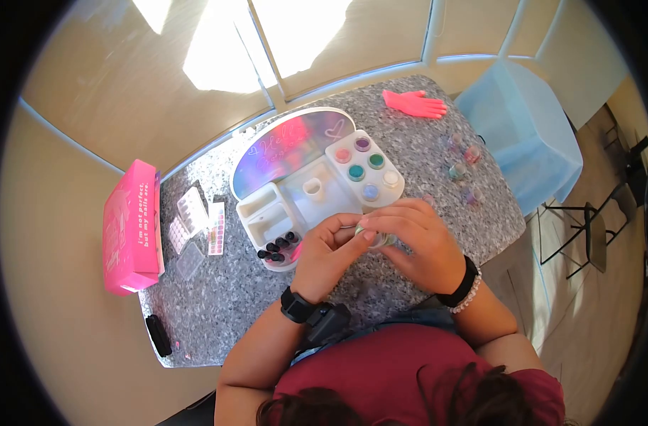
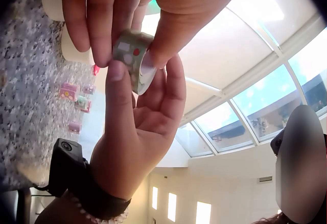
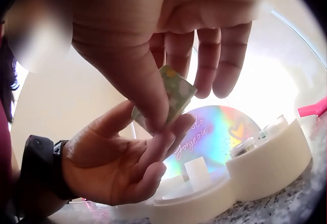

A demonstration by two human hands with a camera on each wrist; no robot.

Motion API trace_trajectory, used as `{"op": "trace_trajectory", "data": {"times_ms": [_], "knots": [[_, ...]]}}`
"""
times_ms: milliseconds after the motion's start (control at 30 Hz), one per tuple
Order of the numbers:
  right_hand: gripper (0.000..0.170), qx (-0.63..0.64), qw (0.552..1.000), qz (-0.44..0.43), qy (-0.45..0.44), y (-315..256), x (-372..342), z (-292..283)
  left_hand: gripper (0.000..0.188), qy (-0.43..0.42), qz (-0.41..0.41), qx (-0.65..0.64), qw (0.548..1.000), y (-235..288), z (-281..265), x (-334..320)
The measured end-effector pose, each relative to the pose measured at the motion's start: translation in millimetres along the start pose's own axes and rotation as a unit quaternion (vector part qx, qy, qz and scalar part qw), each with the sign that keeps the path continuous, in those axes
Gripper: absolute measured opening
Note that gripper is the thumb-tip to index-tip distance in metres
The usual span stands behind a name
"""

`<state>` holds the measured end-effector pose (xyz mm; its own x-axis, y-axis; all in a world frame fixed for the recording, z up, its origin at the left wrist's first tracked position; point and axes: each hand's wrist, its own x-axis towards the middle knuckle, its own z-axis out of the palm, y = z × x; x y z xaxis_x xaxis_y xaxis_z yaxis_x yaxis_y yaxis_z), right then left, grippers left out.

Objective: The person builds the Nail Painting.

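Both hands meet in front of the chest around a small green patterned roll (image 2: 132,55), tape-like, with a pale inner side. My left hand (image 1: 325,257) grips it between thumb and fingers. From the other side my right hand (image 1: 429,245) pinches the same roll, its thumb against the patterned band in the right wrist view. Fingers cover much of the roll in the head view. Just beyond the hands stands an opened white case (image 1: 313,188) with a shiny rainbow lid (image 1: 288,153). Its right section holds several small round pots, including a teal pot (image 1: 357,172).
Black-capped bottles (image 1: 274,248) sit in the case's left section. A pink box (image 1: 131,227), nail-tip trays (image 1: 192,211) and a swatch card (image 1: 216,228) are on the left. A pink glove (image 1: 415,104) and several little clear containers (image 1: 457,170) lie right on the speckled table (image 1: 217,305).
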<state>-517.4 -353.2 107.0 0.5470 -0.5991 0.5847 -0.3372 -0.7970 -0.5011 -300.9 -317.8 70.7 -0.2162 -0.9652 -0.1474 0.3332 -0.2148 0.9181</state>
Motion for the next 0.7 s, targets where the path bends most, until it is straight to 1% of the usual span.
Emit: {"op": "trace_trajectory", "data": {"times_ms": [67,200,300,333,400,467,533,600,667,700], "knots": [[0.056,0.002,1.0,0.004,-0.013,4.5,-1.4,-7.0,0.033,0.006,-0.02,-0.004,1.0,1.4,-0.9,0.7],[0.058,0.007,0.999,0.012,-0.038,7.9,-1.6,-15.2,0.035,-0.001,-0.011,-0.012,1.0,0.1,0.4,0.1],[0.057,0.007,0.999,0.019,-0.045,0.3,2.5,-15.2,0.036,-0.008,-0.016,0.015,1.0,0.2,0.0,-0.3],[0.057,0.006,0.999,0.019,-0.045,-0.8,5.7,-21.6,0.037,-0.004,-0.013,0.025,1.0,-0.3,0.0,-0.2],[0.055,-0.029,0.998,0.052,-0.016,6.6,14.4,-42.0,0.038,-0.001,-0.009,0.036,0.999,-0.4,0.3,0.1],[0.05,-0.165,0.981,0.102,-0.003,34.3,17.3,-67.2,0.039,0.005,-0.005,0.035,0.999,-0.4,1.6,-0.7],[0.045,-0.209,0.967,0.145,0.0,79.8,22.3,-91.6,0.041,0.008,-0.008,0.044,0.999,-1.0,2.1,-1.5],[0.04,-0.258,0.949,0.176,-0.038,133.4,26.3,-108.3,0.042,0.008,-0.008,0.054,0.998,-2.1,2.5,-0.6],[0.032,-0.306,0.93,0.192,-0.072,177.1,24.3,-110.5,0.043,0.015,-0.018,0.062,0.998,-3.0,1.5,-0.8],[0.032,-0.31,0.929,0.191,-0.069,189.2,25.5,-106.8,0.043,0.011,-0.014,0.062,0.998,-2.0,2.4,-2.1]]}}
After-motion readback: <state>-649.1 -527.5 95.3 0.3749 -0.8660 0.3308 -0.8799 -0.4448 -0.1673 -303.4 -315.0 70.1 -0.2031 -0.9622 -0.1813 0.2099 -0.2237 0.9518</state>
